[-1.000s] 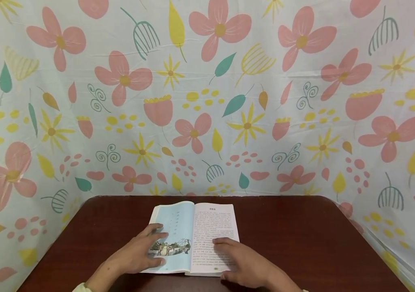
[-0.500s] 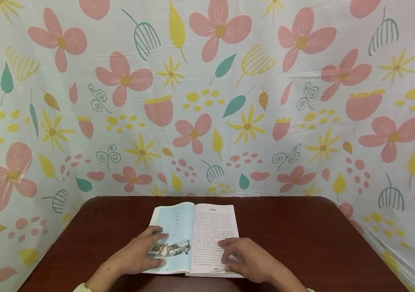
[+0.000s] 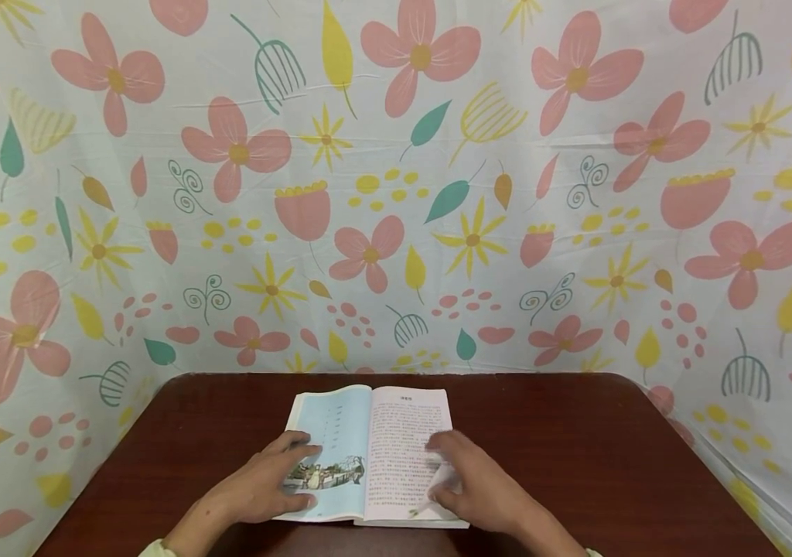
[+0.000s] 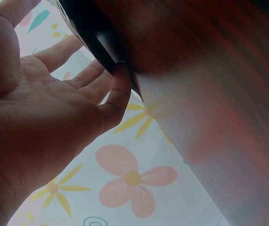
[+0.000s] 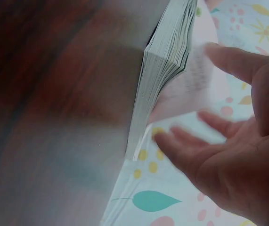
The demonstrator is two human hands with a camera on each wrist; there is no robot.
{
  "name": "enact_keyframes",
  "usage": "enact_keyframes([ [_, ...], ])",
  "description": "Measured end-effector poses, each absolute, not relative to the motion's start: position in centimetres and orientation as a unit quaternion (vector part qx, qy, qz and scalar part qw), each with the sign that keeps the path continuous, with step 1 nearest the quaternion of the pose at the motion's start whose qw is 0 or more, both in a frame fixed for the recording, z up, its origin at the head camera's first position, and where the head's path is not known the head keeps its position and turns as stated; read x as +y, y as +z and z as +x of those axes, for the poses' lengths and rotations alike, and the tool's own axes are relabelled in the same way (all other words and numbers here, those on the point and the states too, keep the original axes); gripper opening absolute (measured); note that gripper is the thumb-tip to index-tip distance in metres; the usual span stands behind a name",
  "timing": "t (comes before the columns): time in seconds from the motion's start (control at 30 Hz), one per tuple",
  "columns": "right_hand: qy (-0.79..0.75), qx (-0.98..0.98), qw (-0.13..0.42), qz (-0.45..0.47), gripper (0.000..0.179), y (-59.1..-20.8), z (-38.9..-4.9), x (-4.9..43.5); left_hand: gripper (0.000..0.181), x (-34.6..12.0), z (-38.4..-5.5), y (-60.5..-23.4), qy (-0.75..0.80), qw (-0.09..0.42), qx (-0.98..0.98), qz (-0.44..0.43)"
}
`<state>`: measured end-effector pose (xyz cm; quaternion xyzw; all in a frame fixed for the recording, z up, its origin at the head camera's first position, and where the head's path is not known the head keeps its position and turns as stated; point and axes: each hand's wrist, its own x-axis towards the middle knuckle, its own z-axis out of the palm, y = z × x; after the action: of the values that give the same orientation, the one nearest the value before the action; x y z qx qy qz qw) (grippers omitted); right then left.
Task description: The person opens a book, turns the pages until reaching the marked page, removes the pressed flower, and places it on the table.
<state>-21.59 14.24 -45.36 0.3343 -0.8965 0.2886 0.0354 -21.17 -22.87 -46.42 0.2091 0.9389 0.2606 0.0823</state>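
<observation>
An open book (image 3: pixel 396 433) lies on the table, with a light-blue illustrated page on the left and a printed text page on the right. My left hand (image 3: pixel 253 487) rests on the blue page's lower left part, fingers spread and thumb apart. At the right page's outer edge is my right hand (image 3: pixel 483 487), thumb and fingers apart around a page (image 5: pixel 186 92) that bends up from the thick stack. In the right wrist view the fingers are blurred and extended, the thumb close to that page. Seen from the left wrist, the book's edge is dark beside the fingers.
The dark reddish-brown table (image 3: pixel 577 441) has rounded far corners and extends on both sides of the book. A white cloth (image 3: pixel 396 232) printed with pink flowers and yellow and green leaves hangs behind it and along its sides.
My right hand has shifted from lying over the right page to its outer edge, and the fingers have spread. The page's lower right part has lifted. My left hand has stayed put.
</observation>
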Motion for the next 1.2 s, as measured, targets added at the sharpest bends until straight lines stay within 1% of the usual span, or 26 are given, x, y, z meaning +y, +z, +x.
enact_keyframes([
  [0.07,0.293,-0.91,0.048,0.291,0.07,-45.4,-21.5,14.2,0.071,-22.9,-21.3,-46.4,0.269,0.087,0.935,0.213],
  [0.13,0.302,-0.921,0.045,0.241,0.092,-45.5,-21.4,14.1,0.07,-23.0,-21.3,-46.4,0.275,0.09,0.932,0.217],
  [0.23,0.329,-0.925,0.031,0.188,0.113,-45.3,-21.3,13.9,0.07,-23.1,-21.3,-46.4,0.278,0.09,0.93,0.224],
  [0.33,0.349,-0.924,0.018,0.154,0.122,-45.0,-21.2,13.5,0.07,-23.1,-21.2,-46.3,0.277,0.09,0.929,0.227],
  [0.4,0.359,-0.922,0.011,0.143,0.123,-44.9,-21.0,13.3,0.071,-23.1,-21.2,-46.3,0.276,0.091,0.929,0.228],
  [0.5,0.371,-0.917,0.015,0.148,0.118,-45.0,-21.0,13.0,0.071,-23.1,-21.2,-46.4,0.273,0.091,0.93,0.227],
  [0.7,0.417,-0.881,0.022,0.222,0.094,-45.0,-20.6,12.5,0.071,-23.2,-21.3,-46.4,0.273,0.094,0.931,0.224],
  [0.87,0.459,-0.844,0.013,0.278,0.086,-44.9,-20.2,12.0,0.071,-23.2,-21.2,-46.4,0.272,0.098,0.933,0.213],
  [0.97,0.47,-0.824,-0.011,0.317,0.083,-44.9,-19.9,11.7,0.069,-23.2,-21.1,-46.5,0.277,0.099,0.931,0.216],
  [1.03,0.457,-0.822,-0.025,0.34,0.08,-44.9,-19.5,11.5,0.063,-23.2,-21.2,-46.5,0.283,0.096,0.929,0.22],
  [1.1,0.439,-0.822,-0.05,0.359,0.076,-44.9,-19.1,11.3,0.058,-23.1,-21.3,-46.5,0.29,0.088,0.927,0.219],
  [1.17,0.417,-0.827,-0.073,0.37,0.074,-44.9,-18.8,11.2,0.058,-22.9,-21.3,-46.5,0.294,0.077,0.93,0.207],
  [1.2,0.409,-0.828,-0.084,0.375,0.074,-45.0,-18.6,11.1,0.061,-22.8,-21.3,-46.4,0.298,0.074,0.931,0.195],
])
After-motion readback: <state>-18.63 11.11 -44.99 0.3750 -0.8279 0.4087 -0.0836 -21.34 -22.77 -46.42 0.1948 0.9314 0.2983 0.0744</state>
